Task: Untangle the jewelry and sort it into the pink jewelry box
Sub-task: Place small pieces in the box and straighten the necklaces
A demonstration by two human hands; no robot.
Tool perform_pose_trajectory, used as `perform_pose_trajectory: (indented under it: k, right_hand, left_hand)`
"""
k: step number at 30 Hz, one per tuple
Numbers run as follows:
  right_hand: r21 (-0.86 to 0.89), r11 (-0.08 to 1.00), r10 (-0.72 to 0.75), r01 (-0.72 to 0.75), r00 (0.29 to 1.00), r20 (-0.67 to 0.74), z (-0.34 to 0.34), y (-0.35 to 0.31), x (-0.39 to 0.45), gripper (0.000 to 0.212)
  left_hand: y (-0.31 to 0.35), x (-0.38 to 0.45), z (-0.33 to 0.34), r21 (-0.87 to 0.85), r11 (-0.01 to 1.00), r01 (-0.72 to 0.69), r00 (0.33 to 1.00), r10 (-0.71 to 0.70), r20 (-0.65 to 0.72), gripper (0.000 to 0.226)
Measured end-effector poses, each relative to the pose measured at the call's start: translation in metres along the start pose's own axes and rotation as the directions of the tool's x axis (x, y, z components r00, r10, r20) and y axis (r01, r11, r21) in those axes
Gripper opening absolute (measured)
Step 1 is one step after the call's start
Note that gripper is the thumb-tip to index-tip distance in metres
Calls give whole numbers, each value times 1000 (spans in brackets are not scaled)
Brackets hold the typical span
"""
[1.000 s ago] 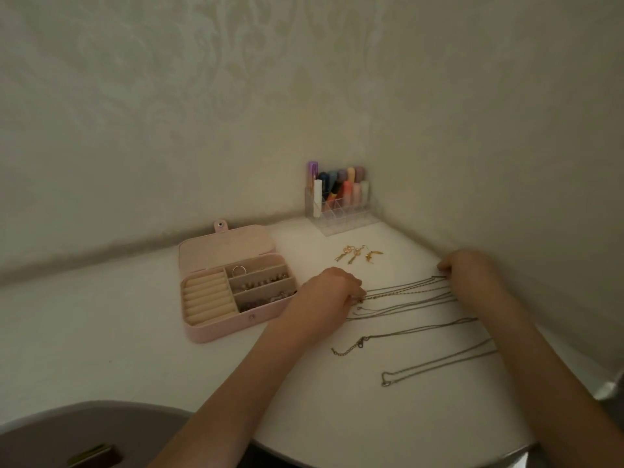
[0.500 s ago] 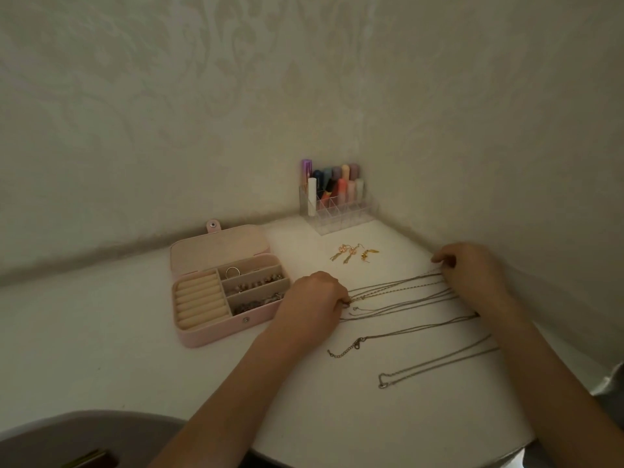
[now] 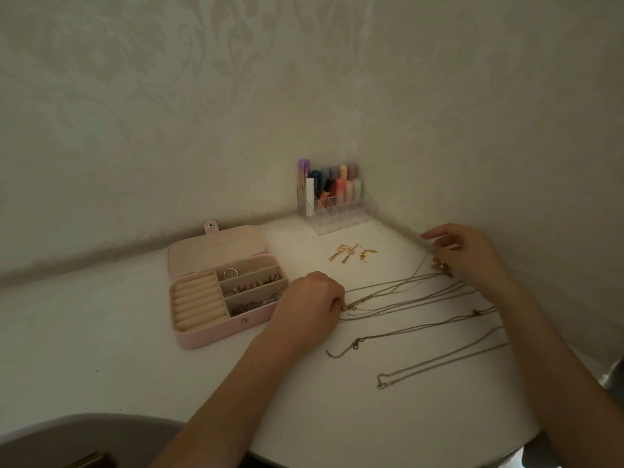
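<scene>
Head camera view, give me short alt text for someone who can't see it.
A person's left hand pinches one end of several tangled thin chains on a white table while the right hand holds their other end. An open pink jewelry box sits to the left, three gold earrings lie behind the chains, and a clear organizer of lipsticks stands in the corner.

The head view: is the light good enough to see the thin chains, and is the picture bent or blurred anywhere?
Head view: dim, warm, even light, no glare; the chains read as thin lines against the white table, their links unclear; wide-angle bending curves the wall base; the right hand is slightly soft.
</scene>
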State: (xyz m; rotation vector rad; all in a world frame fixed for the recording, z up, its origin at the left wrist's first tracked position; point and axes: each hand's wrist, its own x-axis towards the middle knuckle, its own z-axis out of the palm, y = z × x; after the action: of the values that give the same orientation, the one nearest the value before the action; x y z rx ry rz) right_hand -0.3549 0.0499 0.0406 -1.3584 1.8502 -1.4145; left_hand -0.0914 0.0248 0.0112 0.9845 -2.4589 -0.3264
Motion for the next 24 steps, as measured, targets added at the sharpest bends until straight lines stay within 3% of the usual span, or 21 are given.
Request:
perform_pose_trajectory:
  k: [3, 6, 8, 10, 12, 14, 17, 20, 24]
  right_hand:
    - [79, 997, -17, 13, 999, 50, 1, -12, -7, 17]
    - [206, 978, -71, 39, 986, 151, 8, -34, -14, 18]
    - [293, 955, -107, 38, 969, 223, 17, -49, -16, 20]
    - [352, 935, -142, 39, 951, 273, 27, -63, -17, 21]
    - [388, 920, -173, 49, 941, 291, 34, -75, -17, 23]
    - [410, 910, -191, 64, 942, 275, 38, -85, -14, 24]
    - [379, 918, -209, 120, 957, 202, 40, -91, -6, 22]
    - [168, 959, -256, 230, 955, 151, 49, -91, 3, 20]
    - [20, 960, -281, 280, 951, 127, 68, -91, 15, 25]
  left_hand:
    - [4, 3, -1, -37, 999, 40, 999, -40, 0, 26]
    - [15, 14, -3, -302, 949, 87, 991, -113, -68, 38]
    - [24, 25, -5, -496, 858, 132, 985, -172, -35, 51]
    - [31, 35, -6, -677, 704, 215, 973, -210, 91, 62]
    - [35, 40, -7, -765, 586, 267, 963, -197, 185, 60]
    - [34, 37, -10, -812, 525, 256, 966, -176, 191, 47]
    - [25, 22, -21, -806, 544, 233, 968, -207, 141, 33]
    - [5, 3, -38, -721, 652, 235, 959, -275, 64, 25]
    - [-18, -23, -65, -735, 611, 294, 907, -420, 13, 18]
